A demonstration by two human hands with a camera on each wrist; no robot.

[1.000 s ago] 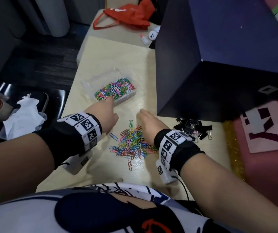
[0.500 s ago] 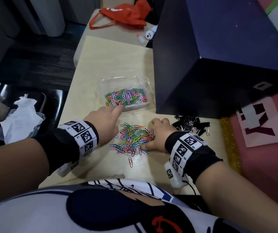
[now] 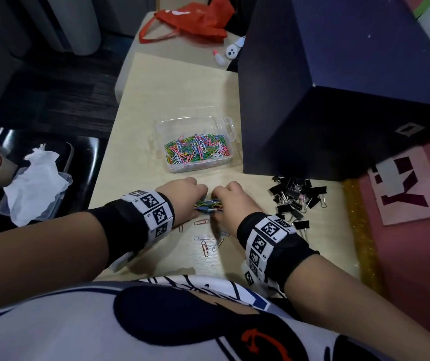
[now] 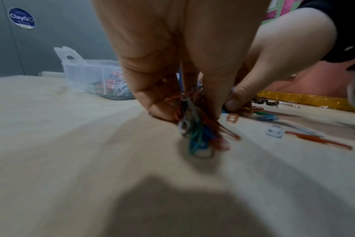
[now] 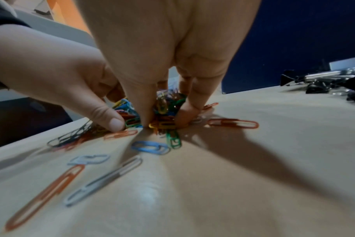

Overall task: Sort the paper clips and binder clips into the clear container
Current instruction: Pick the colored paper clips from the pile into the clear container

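Left hand (image 3: 187,196) and right hand (image 3: 230,201): knuckles up, fingers curled down, tips meeting. Both pinch one paper clip bundle (image 3: 208,205) between the grips.

Round blue sticker (image 4: 21,18) reading "ClayGo" on the grey wall far left, large dark letter "Y" on a pale sheet (image 3: 411,188) at right

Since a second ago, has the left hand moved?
Yes. The left hand pulled back from the clear container and now grips the loose paper clips beside the right hand.
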